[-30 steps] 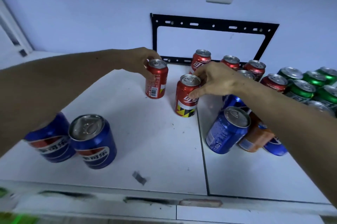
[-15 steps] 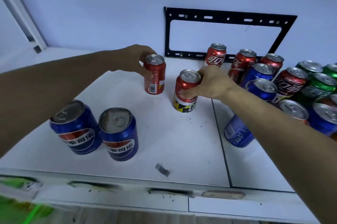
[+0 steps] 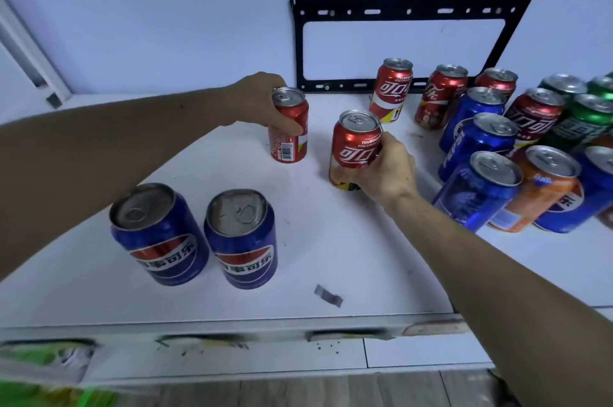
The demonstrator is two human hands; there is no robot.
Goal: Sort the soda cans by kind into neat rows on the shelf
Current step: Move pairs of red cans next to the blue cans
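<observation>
I am seeing two blue cans (image 3: 195,234) standing at the shelf's (image 3: 331,247) front left. Behind them, my left hand (image 3: 258,101) is wrapping a red can (image 3: 289,126), fingers closed round its upper half from the left. Just right, my right hand (image 3: 384,171) is gripping another red can (image 3: 356,144) low on its right side. Mixed cans (image 3: 517,148) are crowding the right.
</observation>
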